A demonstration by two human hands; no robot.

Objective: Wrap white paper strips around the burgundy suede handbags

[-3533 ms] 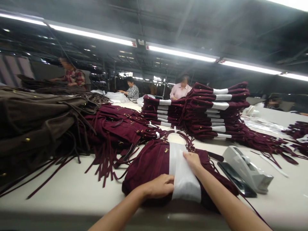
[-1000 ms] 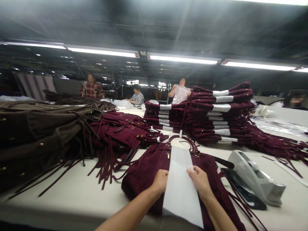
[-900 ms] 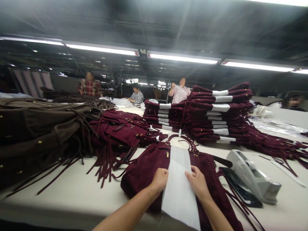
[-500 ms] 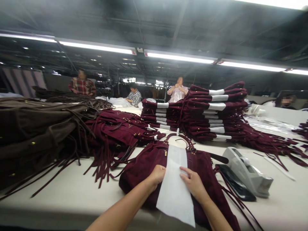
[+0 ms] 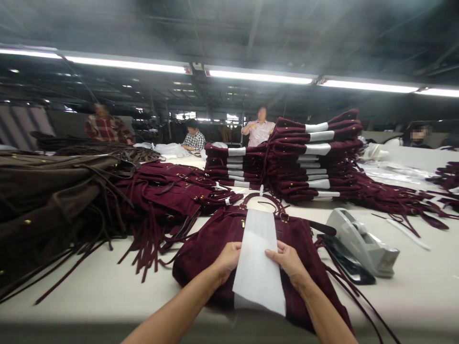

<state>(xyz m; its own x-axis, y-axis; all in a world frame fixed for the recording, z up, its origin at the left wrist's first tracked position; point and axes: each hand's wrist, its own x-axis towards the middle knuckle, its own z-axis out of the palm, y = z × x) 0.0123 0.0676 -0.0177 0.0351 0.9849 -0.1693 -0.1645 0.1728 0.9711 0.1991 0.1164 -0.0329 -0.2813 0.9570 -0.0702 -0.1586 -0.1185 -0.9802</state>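
The right hand (image 5: 291,262) pinches the right edge of a white paper strip (image 5: 258,246), thumb on top; the left hand (image 5: 228,259) is closed at the opposite edge, its fingertips partly hidden. The strip lies directly between them, about equally near to each, its long axis running across their line, from the top of the burgundy handbag (image 5: 204,246) toward the near table edge. The handbag lies flat on the table (image 5: 93,286) beneath both hands. A tape dispenser (image 5: 364,246) stands beyond the right hand, just beside the bag.
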